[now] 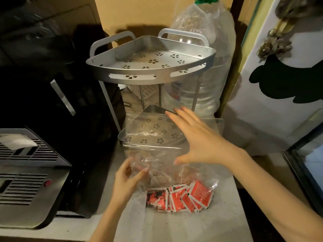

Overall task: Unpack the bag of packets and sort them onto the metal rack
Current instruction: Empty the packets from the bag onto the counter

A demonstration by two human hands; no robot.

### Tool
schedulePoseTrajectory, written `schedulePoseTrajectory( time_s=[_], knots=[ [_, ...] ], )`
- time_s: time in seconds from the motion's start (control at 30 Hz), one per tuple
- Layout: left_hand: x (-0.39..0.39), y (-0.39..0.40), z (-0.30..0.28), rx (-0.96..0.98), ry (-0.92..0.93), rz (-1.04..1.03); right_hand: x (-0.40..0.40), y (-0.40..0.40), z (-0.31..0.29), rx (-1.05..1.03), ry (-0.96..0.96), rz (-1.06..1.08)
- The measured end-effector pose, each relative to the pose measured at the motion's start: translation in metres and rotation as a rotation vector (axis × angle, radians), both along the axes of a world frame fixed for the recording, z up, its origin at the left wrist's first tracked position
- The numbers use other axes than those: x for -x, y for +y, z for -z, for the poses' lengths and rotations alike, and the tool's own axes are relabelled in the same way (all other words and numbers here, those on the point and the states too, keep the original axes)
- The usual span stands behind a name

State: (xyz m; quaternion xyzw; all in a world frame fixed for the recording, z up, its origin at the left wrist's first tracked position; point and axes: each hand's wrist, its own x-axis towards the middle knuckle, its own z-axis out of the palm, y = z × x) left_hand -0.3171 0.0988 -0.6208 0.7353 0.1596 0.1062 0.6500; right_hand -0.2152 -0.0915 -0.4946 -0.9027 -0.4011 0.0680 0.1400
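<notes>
Pinching the clear bag point(157, 154) at its near-left edge, the left hand point(128, 179) held the plastic upright; the right hand point(197, 137) hovered spread and empty above its mouth. Red packets point(181, 196) lay heaped below and right of the pinch, likely nearer the left hand. Beyond stood the metal rack point(150, 74), both tiers bare.

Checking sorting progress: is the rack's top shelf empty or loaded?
Empty. The top shelf shows only its bare flower-punched metal floor; the red packets lie inside the clear bag.
</notes>
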Motion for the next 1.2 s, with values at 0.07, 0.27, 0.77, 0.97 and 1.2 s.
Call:
schedulePoseTrajectory(
  time_s=[0.07,0.27,0.77,0.97,1.2],
  knots=[
    [0.0,0.002,-0.001,0.0,-0.007,0.022,-0.011,0.012,-0.001,0.103,-0.008,-0.015],
    [-0.002,0.005,-0.005,0.027,0.031,0.014,-0.029,0.029,-0.005,0.244,0.183,0.015],
    [0.001,-0.002,-0.001,-0.006,0.205,-0.15,-0.022,0.001,0.005,-0.123,0.561,0.114],
    [0.012,0.011,0.01,0.336,0.199,-0.299,-0.017,-0.005,-0.006,-0.327,0.768,0.125],
    [0.019,0.009,0.018,0.631,0.291,-0.086,-0.013,0.0,-0.003,-0.641,0.883,0.226]
  ],
)
